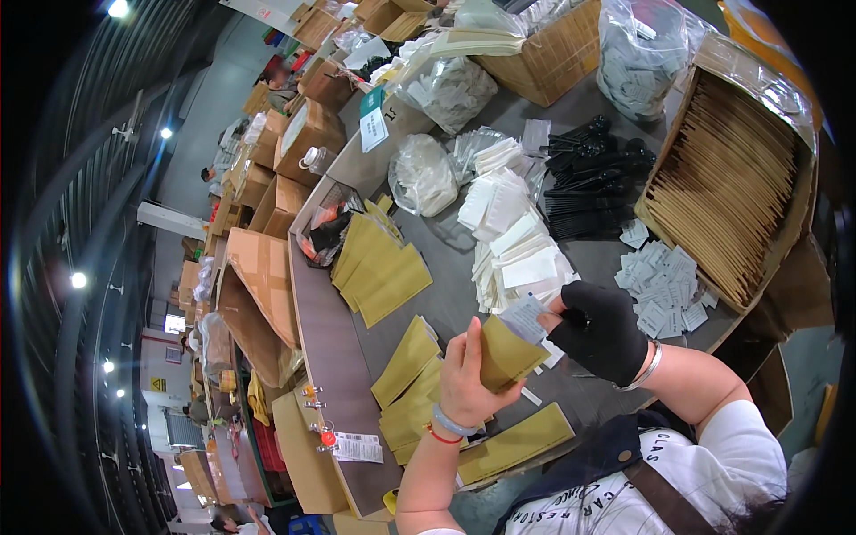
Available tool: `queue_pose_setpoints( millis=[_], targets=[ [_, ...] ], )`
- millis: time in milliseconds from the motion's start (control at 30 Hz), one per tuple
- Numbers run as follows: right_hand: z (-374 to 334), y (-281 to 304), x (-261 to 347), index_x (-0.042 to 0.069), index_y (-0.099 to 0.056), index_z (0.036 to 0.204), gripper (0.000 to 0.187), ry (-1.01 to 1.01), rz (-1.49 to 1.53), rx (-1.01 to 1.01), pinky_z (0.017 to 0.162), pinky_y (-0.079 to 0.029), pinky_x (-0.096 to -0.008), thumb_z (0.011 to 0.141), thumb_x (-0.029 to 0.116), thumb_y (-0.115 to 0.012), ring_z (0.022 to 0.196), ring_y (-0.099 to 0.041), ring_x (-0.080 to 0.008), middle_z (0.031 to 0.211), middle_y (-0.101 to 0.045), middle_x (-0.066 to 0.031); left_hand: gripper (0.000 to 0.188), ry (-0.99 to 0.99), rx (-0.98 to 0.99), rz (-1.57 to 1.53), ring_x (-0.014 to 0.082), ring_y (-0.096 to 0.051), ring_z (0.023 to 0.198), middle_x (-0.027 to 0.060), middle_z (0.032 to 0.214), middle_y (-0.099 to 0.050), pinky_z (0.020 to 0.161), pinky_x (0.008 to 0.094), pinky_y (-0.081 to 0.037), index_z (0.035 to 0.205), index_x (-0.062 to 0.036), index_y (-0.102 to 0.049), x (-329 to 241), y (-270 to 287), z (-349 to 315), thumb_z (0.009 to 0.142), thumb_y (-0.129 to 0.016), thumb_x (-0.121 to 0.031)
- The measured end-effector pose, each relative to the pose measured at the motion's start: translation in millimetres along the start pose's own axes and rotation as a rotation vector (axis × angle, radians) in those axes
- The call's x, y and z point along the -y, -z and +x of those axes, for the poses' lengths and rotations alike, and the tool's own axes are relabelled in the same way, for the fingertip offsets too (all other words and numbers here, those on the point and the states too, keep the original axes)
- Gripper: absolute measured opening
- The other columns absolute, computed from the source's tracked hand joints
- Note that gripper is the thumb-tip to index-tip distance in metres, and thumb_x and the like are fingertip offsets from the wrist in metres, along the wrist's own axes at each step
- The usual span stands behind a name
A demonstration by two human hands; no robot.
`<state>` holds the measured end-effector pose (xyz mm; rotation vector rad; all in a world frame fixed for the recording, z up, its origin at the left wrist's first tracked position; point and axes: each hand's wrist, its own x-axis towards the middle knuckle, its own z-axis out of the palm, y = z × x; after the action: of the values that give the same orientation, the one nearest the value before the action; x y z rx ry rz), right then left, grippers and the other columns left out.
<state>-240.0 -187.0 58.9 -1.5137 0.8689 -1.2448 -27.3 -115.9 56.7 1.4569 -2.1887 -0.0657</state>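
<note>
Grey tbl (450,290) lies below envelope (508,354) in L hand (469,390), near R hand (604,332).

Ceiling lights (78,280), yellow wall sign (158,385)

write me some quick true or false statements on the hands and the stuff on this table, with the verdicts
1. The left hand holds a yellow-brown envelope. True.
2. The right hand pinches a small printed packet. True.
3. A black glove covers most of the left hand. False: the black glove is on the right hand.
4. The cardboard box at the right holds black utensils. False: it holds packed thin brown pieces; the black utensils lie on the table.
5. A silver bracelet circles the right wrist. True.
</note>
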Motion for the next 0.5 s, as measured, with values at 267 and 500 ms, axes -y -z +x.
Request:
queue_pose_setpoints(
  millis=[267, 500],
  targets=[
    [-2, 1, 0, 0.0, -0.063, 0.076, 0.009, 0.106, -0.1, 0.022, 0.05, -0.045, -0.0249, 0.077, 0.002, -0.072, 0.057, -0.061, -0.0094, 0.063, -0.062, -0.0064, 0.109, 0.005, 0.001, -0.003, 0.0316, -0.052, 0.09, 0.017, 0.104, -0.049, 0.077, 0.0384, -0.046, 0.141, 0.0088, -0.024, -1, 0, 0, 0.053, -0.083, -0.02],
    [-6, -1, -12, 0.005, -0.063, 0.075, 0.009, 0.103, -0.099, 0.095, 0.054, -0.048, -0.0315, 0.075, 0.009, -0.071, 0.058, -0.063, -0.0263, 0.064, -0.061, -0.011, 0.107, -0.005, 0.014, 0.028, 0.0315, -0.053, 0.091, 0.0172, 0.106, -0.051, 0.078, 0.0378, -0.047, 0.141, 0.0085, -0.027, -3, 1, 0, 0.054, -0.083, -0.019]
  ],
)
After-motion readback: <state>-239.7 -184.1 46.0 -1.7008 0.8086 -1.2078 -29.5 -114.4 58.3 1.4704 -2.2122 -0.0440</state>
